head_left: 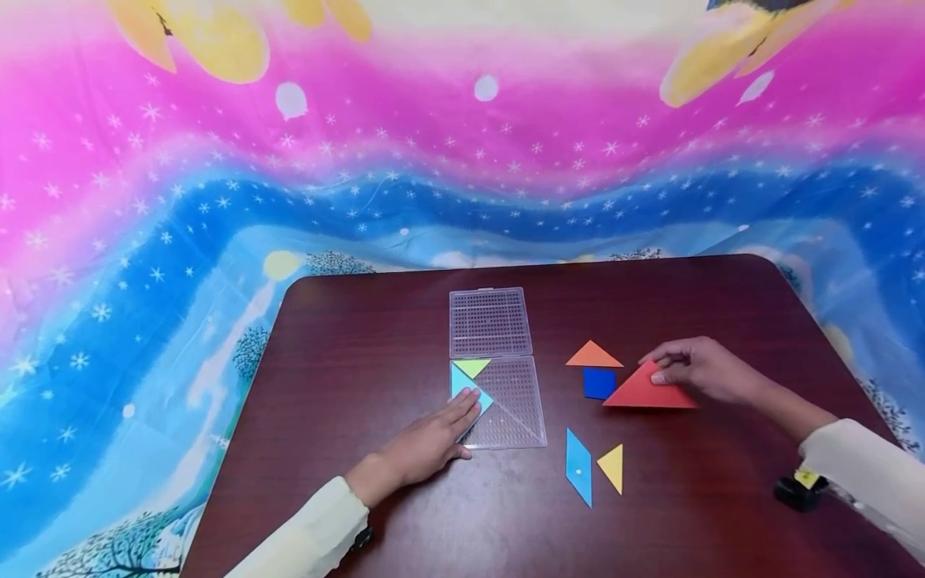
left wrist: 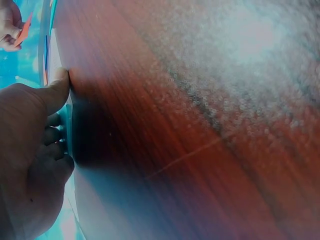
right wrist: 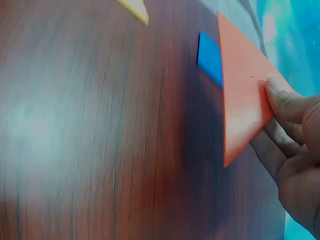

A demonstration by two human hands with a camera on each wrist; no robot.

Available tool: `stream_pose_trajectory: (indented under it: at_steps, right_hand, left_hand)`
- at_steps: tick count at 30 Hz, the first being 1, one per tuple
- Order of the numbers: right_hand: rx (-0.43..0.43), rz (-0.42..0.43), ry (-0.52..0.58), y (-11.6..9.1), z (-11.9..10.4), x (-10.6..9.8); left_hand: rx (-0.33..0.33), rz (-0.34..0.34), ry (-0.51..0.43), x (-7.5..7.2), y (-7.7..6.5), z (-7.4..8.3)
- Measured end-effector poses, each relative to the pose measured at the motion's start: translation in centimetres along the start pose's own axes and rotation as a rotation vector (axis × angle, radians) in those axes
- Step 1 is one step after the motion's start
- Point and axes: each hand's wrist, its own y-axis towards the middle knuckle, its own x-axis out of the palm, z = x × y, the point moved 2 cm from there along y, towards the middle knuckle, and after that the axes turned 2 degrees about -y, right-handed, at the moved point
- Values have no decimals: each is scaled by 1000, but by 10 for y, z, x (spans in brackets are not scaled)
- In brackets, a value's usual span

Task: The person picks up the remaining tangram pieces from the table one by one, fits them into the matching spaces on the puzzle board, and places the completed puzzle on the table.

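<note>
My right hand [head_left: 697,371] pinches a large red triangle tile [head_left: 646,391] between thumb and fingers. In the right wrist view this tile [right wrist: 242,80] is raised off the table and tilted. Fairly straight fingers of my left hand [head_left: 429,440] rest on a light blue triangle [head_left: 466,387] in the lower half of a clear plastic case [head_left: 516,397], partly covering that tile. A small lime-green triangle [head_left: 472,367] lies at the case's upper left corner, against the blue one. In the left wrist view the left hand [left wrist: 30,135] is at the case's edge.
An orange triangle [head_left: 594,355] and a dark blue square [head_left: 599,384] lie left of the red tile. Nearer are a light blue parallelogram [head_left: 577,461] and a yellow triangle [head_left: 613,467]. The case's other half [head_left: 490,321] lies unfolded behind on the dark wooden table [head_left: 347,361].
</note>
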Motion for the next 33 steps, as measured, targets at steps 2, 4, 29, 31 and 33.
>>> stream_pose_trajectory:
  at_steps: [2,4,29,31,33]
  right_hand:
    - [5,9,22,2,-11,6]
    - [9,13,42,4,-22,12]
    - [-59,13,111,48,-99,74]
    - [-69,3,117,51,-103,79]
    - [-79,-7,128,54,-108,82]
  left_hand:
    - [2,2,1,1,0,0]
    - [6,5,1,1,-1,0]
    - [-15,5,-5,0,-1,2]
    - [-9,9,-1,0,-1,2]
    - [-12,9,-2,0,-1,2]
